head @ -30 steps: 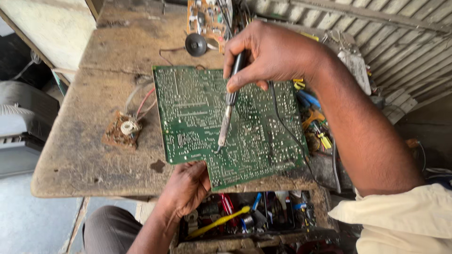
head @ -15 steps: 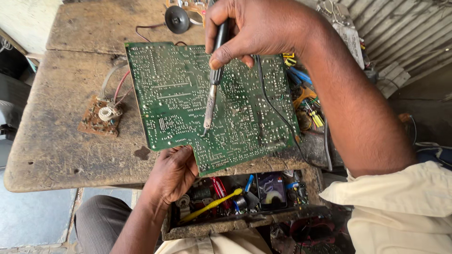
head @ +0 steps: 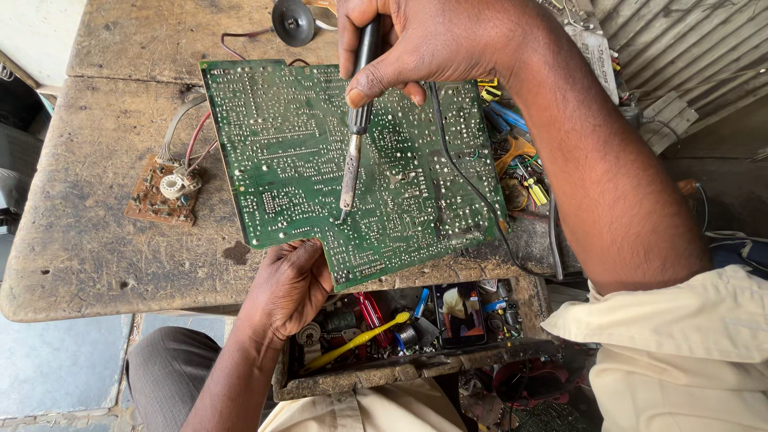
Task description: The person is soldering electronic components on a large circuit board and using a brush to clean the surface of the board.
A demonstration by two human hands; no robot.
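Nearest: open drawer (head: pixel 376 376) under the bench edge, crammed w/ bits — yellow toothbrush (head: pixel 356 342), red-handled screwdriver (head: pixel 370 310), small solder spool (head: pixel 406 336), phone w/ lit screen (head: pixel 459 314). All loose, none touched.

Just above, left hand (head: pixel 290 290) at the near edge of the green circuit board (head: pixel 352 172). Fingers curled under, thumb side pressed up against the rim, so pinching the edge, not flat on the solder side. Exact fingertip spots hidden under the board.

Board itself: solder side up, lying tilted across the worn wooden bench (head: pixel 96 240), near corner hanging out over the drawer. Prob light for its size, stiff but a bit flexy, and fragile-ish — sharp pin ends all over the face, thin copper tracks. Best grabbed by bare edges/corners like now, never by the middle. Overhang = likely to tip w/o that steadying grip.

Mid-board: soldering iron (head: pixel 352 164), tip down touching a joint near the centre. Right hand (head: pixel 424 44) wrapped round the black handle, thumb pressed along the front, other fingers closed tight behind. Hot tip, so handle-only grip. Thin black cord trailing over the board to the right.

Further left: small brown board (head: pixel 160 192) w/ white round part, tied to the big one by red + grey wires — would drag along if the big one gets lifted.

Far edge: small round speaker (head: pixel 293 22); pile of tools off right.
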